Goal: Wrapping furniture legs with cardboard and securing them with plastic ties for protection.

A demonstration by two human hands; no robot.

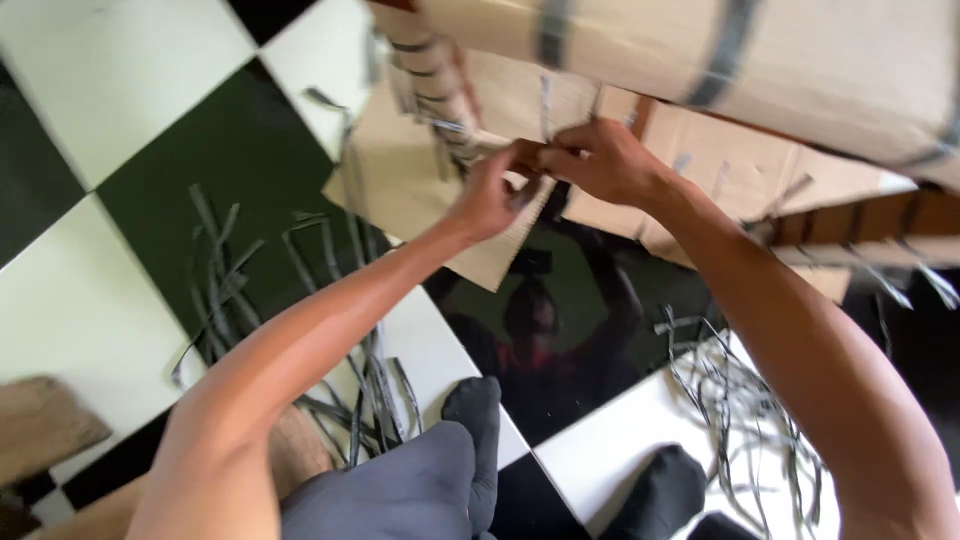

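Head view, steeply down, close

The cardboard (470, 200) is brown and flat. It is held up above the black and white floor, tilted. Black straps (545, 40) run across it. Both hands pinch a thin strap (545, 105) at its middle edge.

Two bare hands, left hand (487, 198) and right hand (607, 160), two dark-socked feet (660, 487), two loose heaps of grey plastic strapping strips (745, 400), several flat brown cardboard sheets (405, 180)
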